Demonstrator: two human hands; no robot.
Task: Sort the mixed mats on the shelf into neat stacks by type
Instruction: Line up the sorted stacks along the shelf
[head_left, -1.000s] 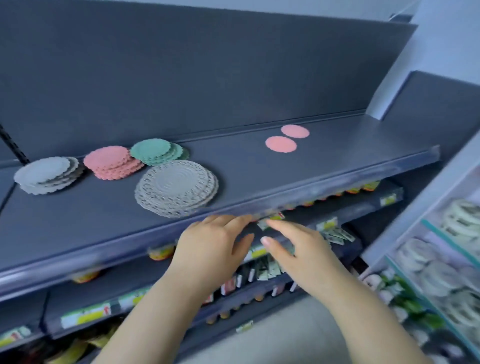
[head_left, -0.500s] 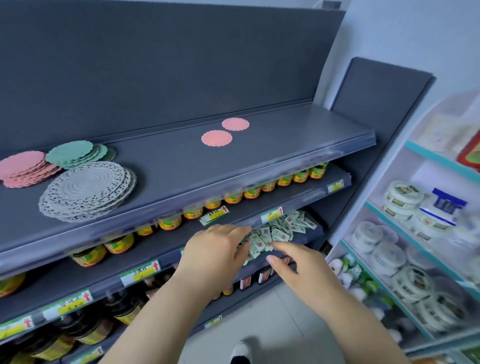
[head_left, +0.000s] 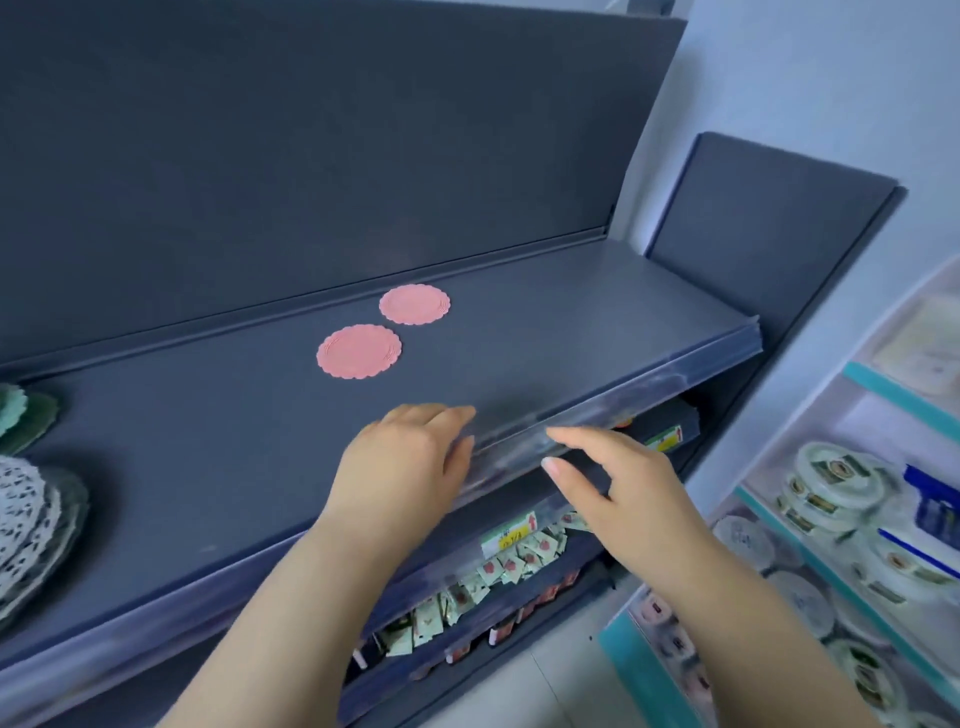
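Observation:
Two loose pink scalloped mats lie apart on the dark grey shelf (head_left: 597, 322): the nearer pink mat (head_left: 359, 352) and the farther pink mat (head_left: 414, 304). At the left edge I see part of the white lace mat stack (head_left: 31, 525) and of the green mat stack (head_left: 15, 415). My left hand (head_left: 402, 467) hovers over the shelf's front part, fingers relaxed, holding nothing. My right hand (head_left: 618, 493) is in front of the shelf's clear front strip (head_left: 649, 384), fingers extended, empty. Both hands are short of the pink mats.
Lower shelves hold small packets (head_left: 498, 566) and price labels (head_left: 509, 535). A second rack at the right carries round white tins (head_left: 831, 483). A dark back panel rises behind the shelf.
The view has swung right, so the left stacks have nearly left the frame. Both hands have risen from the lower shelves to the top shelf's front edge, nearer the pink mats.

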